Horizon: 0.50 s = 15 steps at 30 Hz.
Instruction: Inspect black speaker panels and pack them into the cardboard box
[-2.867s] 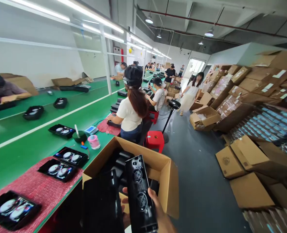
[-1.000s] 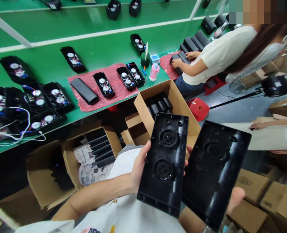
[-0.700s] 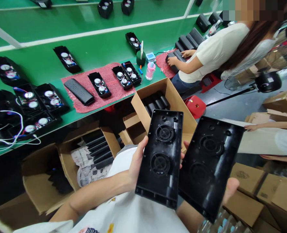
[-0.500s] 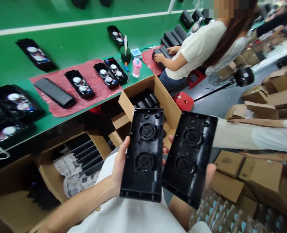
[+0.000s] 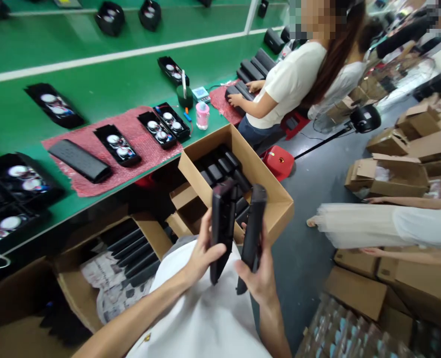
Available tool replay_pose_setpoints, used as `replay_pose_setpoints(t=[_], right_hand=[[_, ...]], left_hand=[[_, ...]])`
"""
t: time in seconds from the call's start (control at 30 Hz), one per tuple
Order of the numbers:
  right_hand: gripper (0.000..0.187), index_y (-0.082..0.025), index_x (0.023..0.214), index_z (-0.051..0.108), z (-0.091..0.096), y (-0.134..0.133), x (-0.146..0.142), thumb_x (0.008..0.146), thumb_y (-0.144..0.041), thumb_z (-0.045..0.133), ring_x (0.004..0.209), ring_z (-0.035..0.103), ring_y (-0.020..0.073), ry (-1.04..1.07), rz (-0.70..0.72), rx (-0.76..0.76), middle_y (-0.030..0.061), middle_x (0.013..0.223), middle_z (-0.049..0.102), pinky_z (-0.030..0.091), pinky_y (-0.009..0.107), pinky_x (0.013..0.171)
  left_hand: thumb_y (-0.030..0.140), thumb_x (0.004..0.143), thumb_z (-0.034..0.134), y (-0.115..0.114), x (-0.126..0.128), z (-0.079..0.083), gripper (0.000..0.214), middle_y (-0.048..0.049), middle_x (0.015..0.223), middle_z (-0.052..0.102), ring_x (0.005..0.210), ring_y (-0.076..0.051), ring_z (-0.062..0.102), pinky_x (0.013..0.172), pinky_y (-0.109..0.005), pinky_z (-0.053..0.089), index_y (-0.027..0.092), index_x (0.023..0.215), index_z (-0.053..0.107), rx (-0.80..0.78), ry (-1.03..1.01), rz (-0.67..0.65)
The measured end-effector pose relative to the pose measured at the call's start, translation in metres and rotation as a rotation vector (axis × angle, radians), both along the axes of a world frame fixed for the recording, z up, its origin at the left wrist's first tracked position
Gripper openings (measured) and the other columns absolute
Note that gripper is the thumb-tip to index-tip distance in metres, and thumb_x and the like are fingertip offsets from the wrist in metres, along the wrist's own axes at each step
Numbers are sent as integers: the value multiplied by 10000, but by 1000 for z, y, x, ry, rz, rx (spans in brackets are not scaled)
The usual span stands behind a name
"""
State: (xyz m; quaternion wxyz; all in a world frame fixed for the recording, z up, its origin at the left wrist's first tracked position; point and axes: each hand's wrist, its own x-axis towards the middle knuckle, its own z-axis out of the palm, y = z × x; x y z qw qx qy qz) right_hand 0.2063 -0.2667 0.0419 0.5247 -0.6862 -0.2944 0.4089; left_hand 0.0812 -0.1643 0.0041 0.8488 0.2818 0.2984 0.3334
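In front of my body my left hand point(image 5: 201, 254) grips a black plastic speaker housing point(image 5: 220, 226), its thumb across the near face. My right hand point(image 5: 262, 276) is closed around a second black speaker housing point(image 5: 255, 219). Both housings stand nearly upright, edge-on to me and slightly apart, so their insides are mostly hidden. Just beyond them, an open cardboard box point(image 5: 276, 211) holds several more black housings point(image 5: 220, 166).
On the green bench point(image 5: 104, 64), pink bubble wrap point(image 5: 71, 180) carries housings fitted with round speakers point(image 5: 116, 145). A carton of black panels point(image 5: 133, 248) stands below left. A co-worker point(image 5: 291, 74) sits beyond, near a red stool point(image 5: 278, 161). Cartons point(image 5: 388, 179) line the right.
Both hands have turned the housings from showing their grilled insides to edge-on, and brought them closer together. The view has shifted, showing more of the box beyond.
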Motion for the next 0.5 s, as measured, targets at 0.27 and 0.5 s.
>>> replay_pose_setpoints(t=[0.27,0.5], right_hand=[[907,-328,1676,182,-65,17,1,959,-580,678,1529,394,322,-331,184,-112,73,1680,357,406,532,1237],[1008,-333,1688,86,-109,1,27,922,-491,722,1594,253,300,-180,204,-239,55,1741,193,321,534,1283]], left_hand=[[814,803,662,-2,20,-74,1097,-94,1711,317,1571,-373,282,1313,-487,208,283,1664,237,186,181,-82],[727,906,599,-2,45,-112,978,-69,1763,229,1617,-340,204,1336,-505,114,301,1685,189,128,224,-200]])
